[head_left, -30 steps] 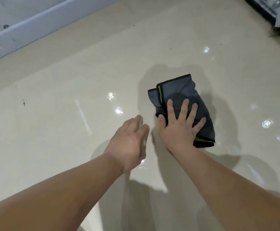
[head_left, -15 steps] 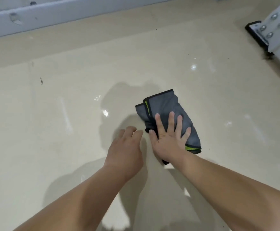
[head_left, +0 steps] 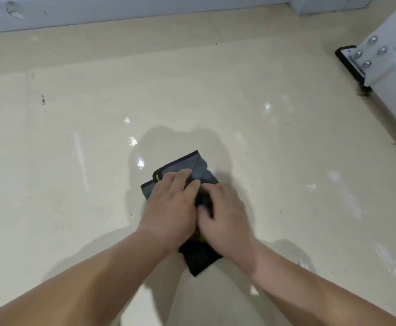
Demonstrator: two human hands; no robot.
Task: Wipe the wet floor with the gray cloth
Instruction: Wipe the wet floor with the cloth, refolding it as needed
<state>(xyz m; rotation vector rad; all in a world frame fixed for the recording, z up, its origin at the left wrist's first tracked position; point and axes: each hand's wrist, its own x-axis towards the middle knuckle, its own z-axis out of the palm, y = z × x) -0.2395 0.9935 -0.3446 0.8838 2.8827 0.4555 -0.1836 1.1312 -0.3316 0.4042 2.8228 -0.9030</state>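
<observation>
The gray cloth (head_left: 198, 170), folded, with black trim and a yellow-green tag, lies on the glossy cream floor (head_left: 286, 161) in the middle of the view. Both hands rest on top of it, side by side. My left hand (head_left: 171, 205) covers the cloth's left half, fingers curled over its far part. My right hand (head_left: 223, 212) presses on the right half with its fingers bent into the fabric. A dark end of the cloth sticks out below my wrists. Wet glints show on the floor to the left of the cloth and far right.
A white baseboard (head_left: 121, 10) runs along the far edge of the floor. A white metal frame leg with bolts and a black foot (head_left: 366, 60) stands at the upper right. Small dark specks dot the floor.
My left hand has moved from the bare floor onto the cloth beside my right hand. The right hand's fingers have gone from spread flat to bent. The cloth sits nearer to me.
</observation>
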